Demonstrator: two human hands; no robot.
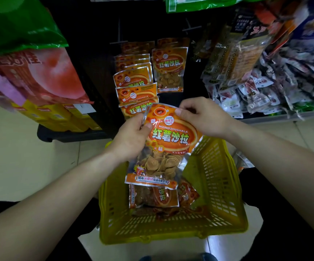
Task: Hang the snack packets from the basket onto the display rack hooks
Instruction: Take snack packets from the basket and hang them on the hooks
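Above the yellow basket [227, 185], on the tiled floor before the dark display rack [95, 59]: one orange snack packet [171, 136], held upright in the air by a person's two bare hands, short of the hooks.

- Left grip [131, 136]: thumb and fingers pinch the packet's upper left edge.
- Right grip [203, 115]: fingertips pinch the top right corner.
- Stock in the basket: at least two more packets [152, 196] of the same kind, lying flat on the bottom beneath the held one.
- Stock already hung: a long overlapping column of matching packets [135, 91] at the left; a shorter lot [169, 68] just to its right. A hook wire [119, 34] shows above the left column.
- Surroundings: heaped small packets [265, 95] on a shelf to the right; boxed goods [45, 78] to the left.

Step in hand, as I judge it: presenting the packet to a hook. To do it well, keep the header flat and taut between both grips so the hang hole meets the hook tip squarely; I cannot make out the hole itself. The shorter lot's hook looks to have more room. Slide the hole fully along the wire, printed face outward like its neighbours, and let go only once the packet hangs free. The risk is a crumpled header missing the tip, or tearing.
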